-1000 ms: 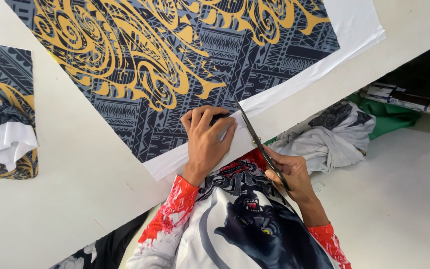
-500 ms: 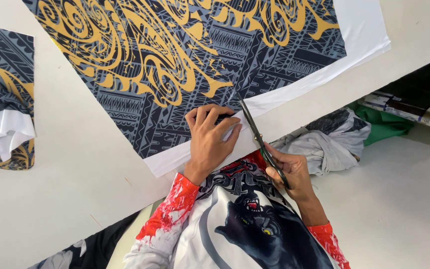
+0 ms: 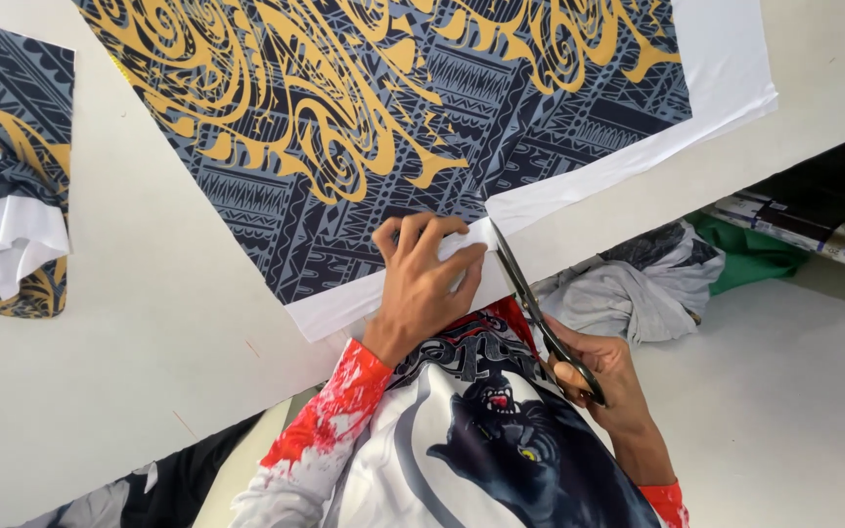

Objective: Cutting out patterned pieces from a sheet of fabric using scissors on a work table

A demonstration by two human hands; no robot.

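Printed fabric (image 3: 383,127), dark grey with gold swirls and a white border, is spread flat on the white table (image 3: 129,372); its near white edge is pinned down by the left hand (image 3: 422,284), whose fingers (image 3: 413,233) are laid slightly spread and bent over the border strip. Scissors (image 3: 530,298) are held in the right hand (image 3: 599,376), the fingers being curled through the handles at the table's edge; the blades are seen parted only narrowly, the tips lying in the white border just beside the left fingertips. Compared with half a second earlier, the blades have been carried a little further into the fabric, so that the cut now reaches the boundary between white border and dark print; the left hand has been kept in nearly the same place, and the cloth has hardly shifted on the table.

A second piece of the same print (image 3: 7,147), with a folded white part on it, is seen at the left edge of the table, well apart from the hands. Beyond the table's edge, a bundle of grey cloth (image 3: 628,288) and a green cloth (image 3: 750,259) are lying on the pale floor (image 3: 794,391), near a low shelf at the right. The lower middle of the view is taken up by the person's own printed shirt (image 3: 462,450), by which part of the table's edge is hidden.
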